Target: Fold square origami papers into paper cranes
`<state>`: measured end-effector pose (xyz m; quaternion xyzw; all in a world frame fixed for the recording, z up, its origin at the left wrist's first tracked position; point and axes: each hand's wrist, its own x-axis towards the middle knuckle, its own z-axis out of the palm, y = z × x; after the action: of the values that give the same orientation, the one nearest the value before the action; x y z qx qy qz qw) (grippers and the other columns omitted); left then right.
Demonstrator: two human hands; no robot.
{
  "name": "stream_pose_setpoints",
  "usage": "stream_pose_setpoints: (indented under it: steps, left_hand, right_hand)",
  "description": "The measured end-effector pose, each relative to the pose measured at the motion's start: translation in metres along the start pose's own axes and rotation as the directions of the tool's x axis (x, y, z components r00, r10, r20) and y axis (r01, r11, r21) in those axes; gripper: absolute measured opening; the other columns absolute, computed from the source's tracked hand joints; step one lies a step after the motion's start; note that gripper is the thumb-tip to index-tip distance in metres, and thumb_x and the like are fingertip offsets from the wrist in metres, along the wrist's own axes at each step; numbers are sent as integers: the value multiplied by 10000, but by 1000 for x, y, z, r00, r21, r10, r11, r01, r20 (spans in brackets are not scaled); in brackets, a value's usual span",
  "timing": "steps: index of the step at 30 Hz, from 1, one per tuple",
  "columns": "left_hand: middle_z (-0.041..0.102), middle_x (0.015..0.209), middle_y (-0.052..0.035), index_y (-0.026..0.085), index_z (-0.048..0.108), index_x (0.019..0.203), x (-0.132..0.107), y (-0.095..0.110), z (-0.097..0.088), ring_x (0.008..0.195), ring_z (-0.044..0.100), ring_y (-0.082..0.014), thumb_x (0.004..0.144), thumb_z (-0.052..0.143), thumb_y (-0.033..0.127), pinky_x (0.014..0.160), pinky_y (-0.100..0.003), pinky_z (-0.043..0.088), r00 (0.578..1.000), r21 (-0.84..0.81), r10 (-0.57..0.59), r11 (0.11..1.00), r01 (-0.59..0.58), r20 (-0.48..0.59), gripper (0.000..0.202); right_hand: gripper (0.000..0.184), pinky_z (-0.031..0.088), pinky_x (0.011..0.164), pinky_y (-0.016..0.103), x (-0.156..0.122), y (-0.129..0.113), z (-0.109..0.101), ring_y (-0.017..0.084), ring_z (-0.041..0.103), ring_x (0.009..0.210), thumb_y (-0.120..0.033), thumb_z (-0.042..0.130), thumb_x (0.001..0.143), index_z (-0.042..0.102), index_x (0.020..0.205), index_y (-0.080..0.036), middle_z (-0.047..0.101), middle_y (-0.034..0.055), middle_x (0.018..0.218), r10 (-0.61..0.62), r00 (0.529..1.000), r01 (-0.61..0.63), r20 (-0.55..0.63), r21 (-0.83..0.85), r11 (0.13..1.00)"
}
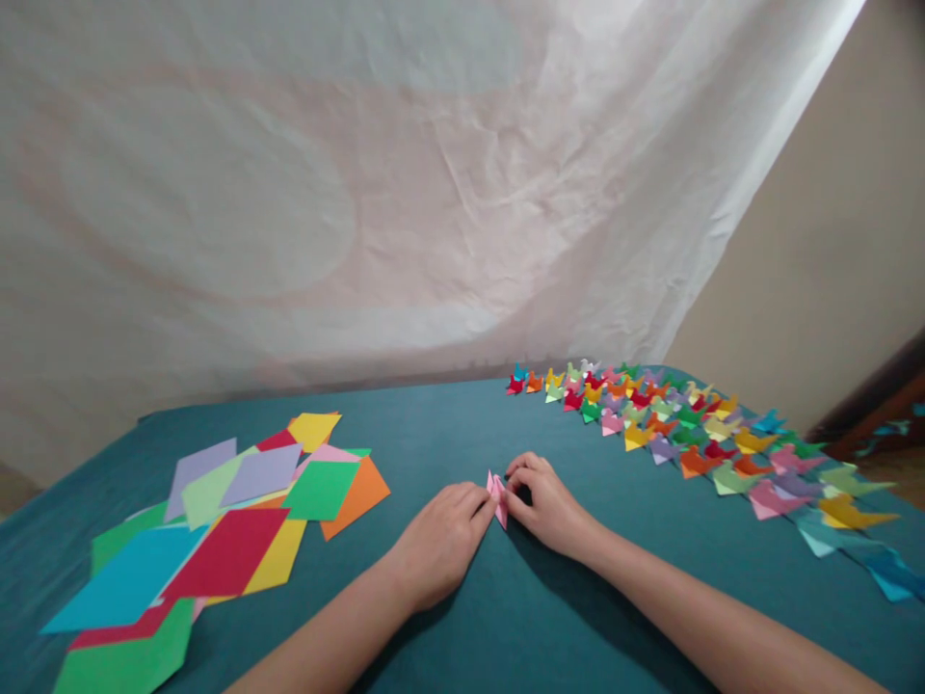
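Via remote feed I see L hand (pixel 444 540) pinch small, pink, folded-paper piece (pixel 498 499), ctr. of teal cloth-covered table (pixel 434 434), prob. to steady it; R hand (pixel 550 509) adjacent, can't tell if gripping.

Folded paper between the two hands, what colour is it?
The folded paper is pink; the head view shows it best.

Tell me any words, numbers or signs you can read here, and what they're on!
There are none I can read.
I see no writing on the colored paper sheets, folded paper birds or pink folded paper.
The hanging cloth has big, faint shapes, but no readable letters.
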<state>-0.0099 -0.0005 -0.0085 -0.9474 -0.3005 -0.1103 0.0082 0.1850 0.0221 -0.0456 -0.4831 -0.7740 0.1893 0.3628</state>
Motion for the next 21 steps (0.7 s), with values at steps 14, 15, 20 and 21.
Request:
stream_pose_setpoints:
  steps: [14,15,20,21]
  left_hand:
    - [544,1140,-110,146,472,1211,-1,1,1,1107,470,-229,916,388,159,944,-398,405,1000,14,-3,1000,4,-26,307]
    - [543,1142,-111,145,472,1212,-1,1,2,1107,470,-230,914,391,156,945,-399,404,1000,21,-5,1000,5,-23,309]
    - [545,1161,-115,142,482,1209,-1,0,4,1138,455,-232,913,393,153,979,-406,381,999,42,-12,999,14,-30,309]
    - [545,1170,-115,144,483,1211,-1,0,5,1150,450,-232,914,391,157,983,-407,378,999,43,-11,999,12,-34,311]
  right_hand:
    - [114,423,778,352,-1,0,0,192,506,864,-131,562,769,527,678,-189,546,54,882,-33,999,33,-16,-20,999]
    - [113,423,778,351,-1,0,0,191,506,862,-132,564,769,526,678,-189,547,53,882,-33,999,33,-14,-19,999]
    - [121,420,776,351,0,2,1,189,505,853,-137,564,773,521,673,-190,551,51,872,-38,999,37,-13,-22,999]
    - [122,419,777,352,0,2,1,189,505,851,-136,564,773,520,672,-190,551,49,867,-40,999,40,-12,-24,999]
